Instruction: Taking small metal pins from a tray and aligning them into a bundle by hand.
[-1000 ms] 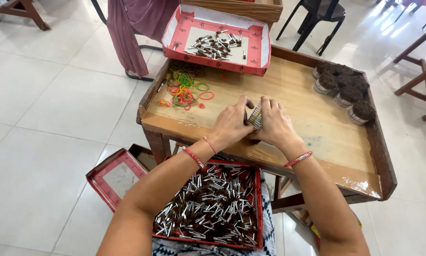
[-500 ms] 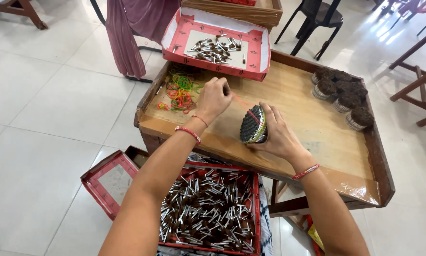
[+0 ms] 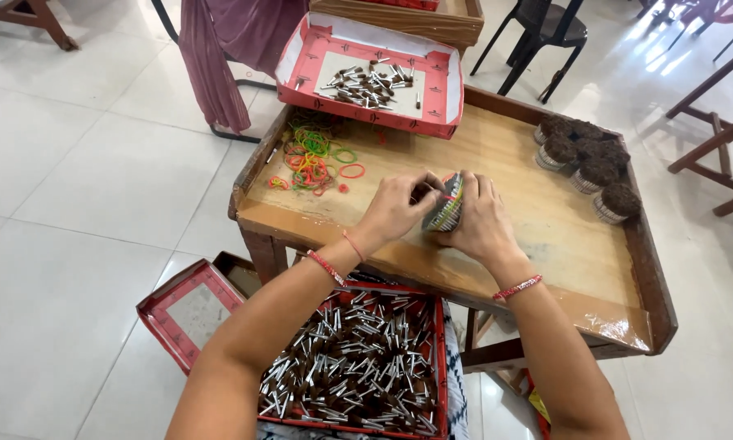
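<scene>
My left hand [image 3: 399,209] and my right hand [image 3: 482,220] close from both sides on a round bundle of small silver-wrapped sticks [image 3: 447,209], held just above the wooden tray table [image 3: 538,236]. A red rubber band runs over the bundle's edge at my left fingertips. A heap of coloured rubber bands [image 3: 313,155] lies on the table's far left. On my lap sits a red box full of loose sticks [image 3: 355,368].
Several finished bundles [image 3: 587,161] stand at the table's far right corner. A red box with a few loose sticks [image 3: 370,73] rests on the back edge. A red box lid [image 3: 189,308] lies on the tiled floor at left. Chairs stand behind.
My left hand went out to the rubber bands, then came back to the bundle with a red band. The bundle now sits between both hands again.
</scene>
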